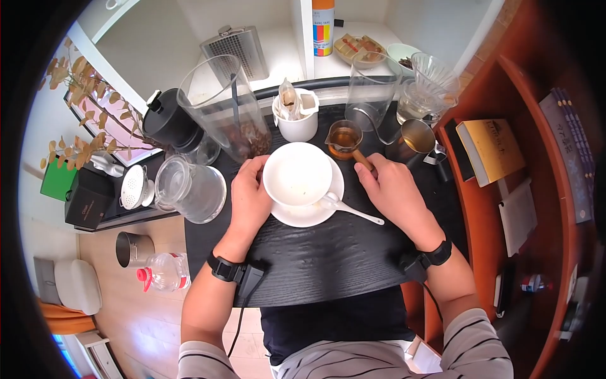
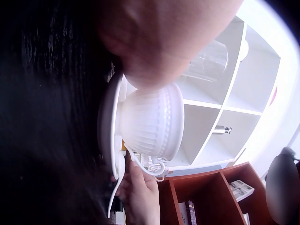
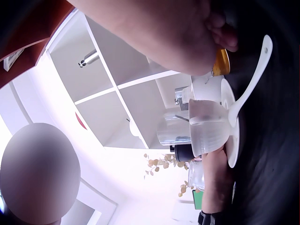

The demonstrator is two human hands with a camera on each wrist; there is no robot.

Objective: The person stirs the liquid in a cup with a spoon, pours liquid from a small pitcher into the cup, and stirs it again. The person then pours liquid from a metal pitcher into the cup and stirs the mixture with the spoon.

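Observation:
A white cup (image 1: pixel 297 174) with a ribbed wall stands on a white saucer (image 1: pixel 305 218). A white spoon (image 1: pixel 355 211) lies on the saucer, its handle pointing right past the rim. At the cup's left side is my left hand (image 1: pixel 249 198), its fingertips hidden behind the cup; whether they grip the cup or saucer I cannot tell. My right hand (image 1: pixel 396 192) holds the wooden handle (image 1: pixel 362 159) of a small glass pitcher (image 1: pixel 344 139) with amber liquid inside. The pitcher is behind and to the right of the cup.
A white mug with a drip bag (image 1: pixel 297 120) stands behind the cup. Left are a tall glass of beans (image 1: pixel 242 126), a black grinder (image 1: pixel 172 120) and a glass jar (image 1: pixel 190 188). A metal gooseneck kettle (image 1: pixel 411 142) and glass dripper (image 1: pixel 430 88) stand right.

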